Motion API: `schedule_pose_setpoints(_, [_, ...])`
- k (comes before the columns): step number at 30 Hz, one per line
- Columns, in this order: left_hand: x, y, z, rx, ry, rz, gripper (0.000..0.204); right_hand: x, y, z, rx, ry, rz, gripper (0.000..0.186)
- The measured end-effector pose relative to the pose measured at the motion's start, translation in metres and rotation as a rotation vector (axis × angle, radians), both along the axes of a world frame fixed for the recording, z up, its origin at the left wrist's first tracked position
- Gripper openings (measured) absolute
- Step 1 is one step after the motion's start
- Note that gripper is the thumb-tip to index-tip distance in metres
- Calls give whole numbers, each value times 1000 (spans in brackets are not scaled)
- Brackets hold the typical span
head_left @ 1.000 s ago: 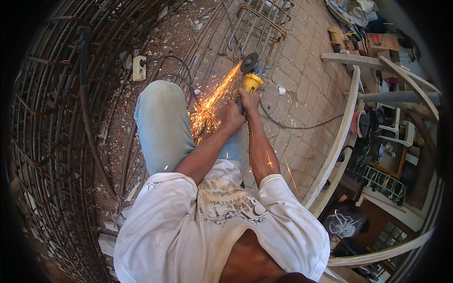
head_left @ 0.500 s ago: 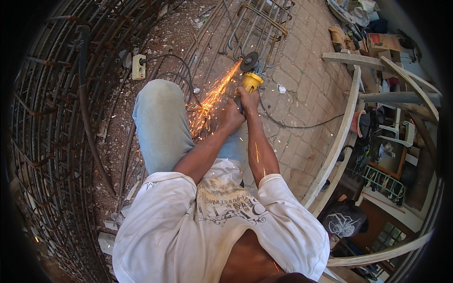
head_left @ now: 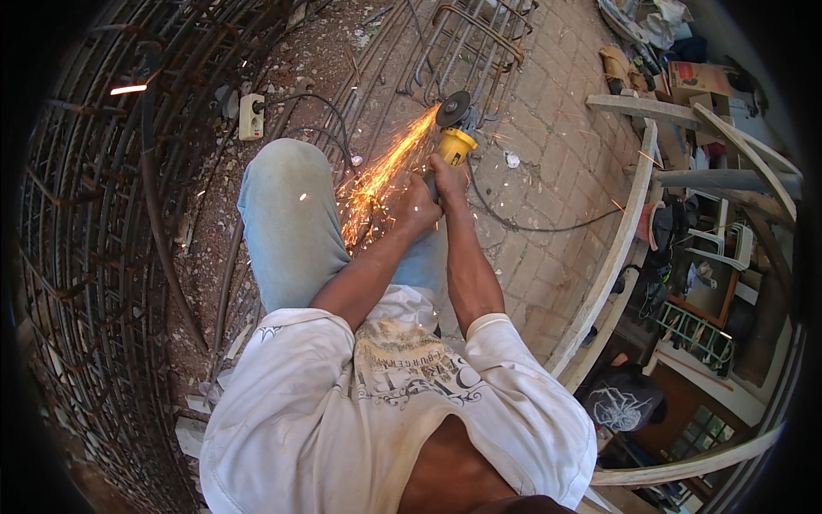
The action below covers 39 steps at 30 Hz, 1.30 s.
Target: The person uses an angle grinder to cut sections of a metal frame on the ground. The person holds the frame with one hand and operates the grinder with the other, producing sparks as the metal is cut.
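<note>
Seen from the head camera, you grip a yellow angle grinder with both hands over a paved yard. Your right hand is closed around the rear of the grinder's body, and your left hand is curled shut just beside and below it, though whether it clasps the body or a side handle cannot be told from here. The grinder's long axis runs away from you, from your hands up toward the top of the frame, with the dark cutting disc at the far end, beyond your right hand. The disc meets a bundle of rusty steel bars lying on the brick paving. A stream of orange sparks flies back from the disc toward your left hand and your bent knee in pale jeans. A black power cord trails off to the right of your right hand across the bricks. Farther left of your left hand, a pale socket block lies on the dirt with a cable plugged in. A large rebar cage curves along the far left. To the far right, beyond a pale wooden rail, a cardboard box sits among clutter; its contents cannot be made out.
</note>
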<state>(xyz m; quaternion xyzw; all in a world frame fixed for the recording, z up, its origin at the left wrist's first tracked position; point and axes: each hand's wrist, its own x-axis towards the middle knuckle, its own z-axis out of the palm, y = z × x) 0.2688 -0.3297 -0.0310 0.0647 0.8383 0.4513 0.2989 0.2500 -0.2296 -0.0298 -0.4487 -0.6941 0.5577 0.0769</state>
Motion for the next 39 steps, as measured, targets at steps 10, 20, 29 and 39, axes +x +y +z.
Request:
schedule_pose_setpoints(10, [-6,-5,12,-10,-83,-51,76,-2,0,-1,16,0,-18,27])
schedule_pose_setpoints(20, [-4,-5,9,-10,-18,-17,70,-1,4,-15,76,61,8,26])
schedule_pose_setpoints(29, [1,-8,18,21,-39,-21,69,5,-5,11,45,116,3,26])
schedule_pose_setpoints(39, [20,-22,110,271,308,-283,88,37,29,128,-15,309,-235,31])
